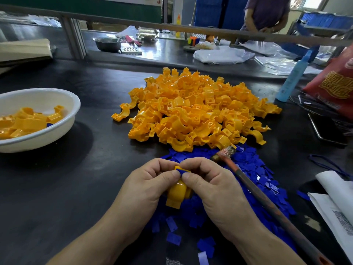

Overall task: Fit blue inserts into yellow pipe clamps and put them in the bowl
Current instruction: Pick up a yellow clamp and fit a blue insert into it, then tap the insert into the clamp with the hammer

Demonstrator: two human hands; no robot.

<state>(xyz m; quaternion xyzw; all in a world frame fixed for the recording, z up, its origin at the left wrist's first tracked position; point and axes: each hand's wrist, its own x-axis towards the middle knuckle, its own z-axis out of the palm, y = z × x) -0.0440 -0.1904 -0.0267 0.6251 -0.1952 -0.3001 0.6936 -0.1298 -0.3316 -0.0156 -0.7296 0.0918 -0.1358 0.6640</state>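
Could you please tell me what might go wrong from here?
The small blue plastic insert, pinched by the left hand and right hand on the yellow plastic pipe clamp, may seat crooked or slip into the loose pile of blue inserts below. The wooden-handled hammer beside the right hand could get knocked.

- My matte black worktable (47,188) fills the foreground.
- A long grey metal rail (191,28) crosses beyond it (slanting in my view).
- A daylit window (313,1) sits far right.

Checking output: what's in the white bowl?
Yellow clamps piled in the bowl, one blue insert peeking out. Lower layers are covered; the bowl's left side is out of frame.
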